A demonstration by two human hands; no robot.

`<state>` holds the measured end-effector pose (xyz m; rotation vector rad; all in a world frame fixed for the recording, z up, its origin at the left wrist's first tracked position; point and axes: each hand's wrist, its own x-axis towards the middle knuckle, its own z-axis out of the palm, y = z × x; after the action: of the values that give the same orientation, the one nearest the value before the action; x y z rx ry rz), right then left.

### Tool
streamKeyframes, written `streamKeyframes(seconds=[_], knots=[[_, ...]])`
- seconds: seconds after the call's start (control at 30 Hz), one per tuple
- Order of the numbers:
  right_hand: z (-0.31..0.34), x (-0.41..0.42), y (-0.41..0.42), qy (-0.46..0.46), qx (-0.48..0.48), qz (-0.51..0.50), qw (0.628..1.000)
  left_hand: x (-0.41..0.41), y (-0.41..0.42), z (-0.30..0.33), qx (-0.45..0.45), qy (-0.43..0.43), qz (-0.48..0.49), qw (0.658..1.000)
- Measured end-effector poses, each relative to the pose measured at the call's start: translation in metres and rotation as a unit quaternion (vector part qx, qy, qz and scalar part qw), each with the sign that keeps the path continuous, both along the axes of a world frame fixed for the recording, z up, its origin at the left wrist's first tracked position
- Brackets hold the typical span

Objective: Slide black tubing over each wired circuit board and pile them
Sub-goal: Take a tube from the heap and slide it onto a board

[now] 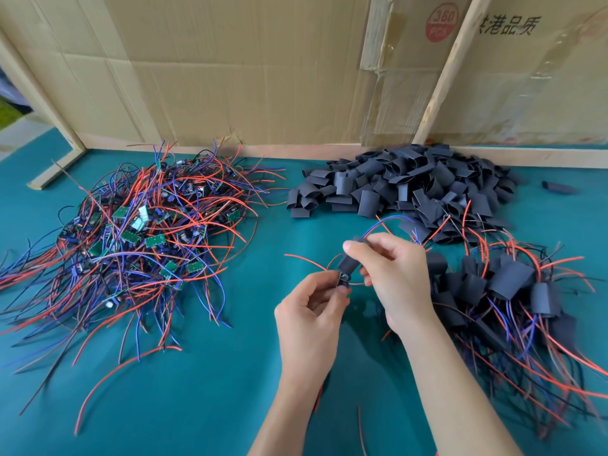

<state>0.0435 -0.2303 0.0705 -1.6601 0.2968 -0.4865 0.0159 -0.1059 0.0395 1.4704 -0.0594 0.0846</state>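
three heaps on teal cloth (230, 390) (cardboard (230, 77) behind)

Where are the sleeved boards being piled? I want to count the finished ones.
In the head view the finished pile lies on the green mat at the right, just right of the right hand and in front of the loose black tubing heap.

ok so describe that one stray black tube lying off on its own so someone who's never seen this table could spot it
Start at the big heap of empty black tubing pieces at the back right of the teal table mat, below the cardboard wall. Look just past the heap's right edge: the lone tube lies flat on bare mat. Unlike its neighbours it touches no other piece and has no wires in it.
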Motion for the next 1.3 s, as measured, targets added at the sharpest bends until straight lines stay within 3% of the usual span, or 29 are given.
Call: streamKeyframes(seconds=[0.17,0.33,0.6,0.77,0.97,1.07,1.17,1.23,1.3], knots=[[0.001,-0.001,-0.004,-0.007,-0.105,-0.009,0.994,0.000,0.001,-0.001,0.003,-0.001,-0.003,1.000],[0.001,-0.002,-0.007,0.012,-0.127,0.030,0.991,0.001,0.001,-0.003,-0.011,0.002,0.007,1.000],[0.002,-0.004,-0.003,0.081,0.016,0.116,0.990,0.002,0.000,-0.006,-0.015,0.002,0.010,1.000],[0.006,-0.008,0.005,0.100,0.054,0.156,0.981,0.003,0.001,-0.005,-0.020,-0.007,0.002,1.000],[0.034,-0.024,-0.014,0.043,0.113,0.082,0.989,0.000,0.000,-0.003,-0.029,0.003,-0.026,0.999],[0.064,-0.048,-0.061,0.078,-0.003,0.028,0.997,0.002,-0.002,-0.005,-0.044,0.018,-0.011,0.999],[0.099,-0.074,-0.104,0.222,-0.248,-0.040,0.942,0.003,-0.004,-0.005,-0.040,0.025,-0.014,0.999],[0.112,-0.075,-0.135,0.238,-0.257,-0.069,0.934,0.004,-0.004,-0.006,-0.035,0.023,-0.018,0.999],[0.128,-0.066,-0.136,0.175,-0.295,-0.097,0.934,0.004,-0.004,-0.005,-0.034,0.021,-0.018,0.999]])
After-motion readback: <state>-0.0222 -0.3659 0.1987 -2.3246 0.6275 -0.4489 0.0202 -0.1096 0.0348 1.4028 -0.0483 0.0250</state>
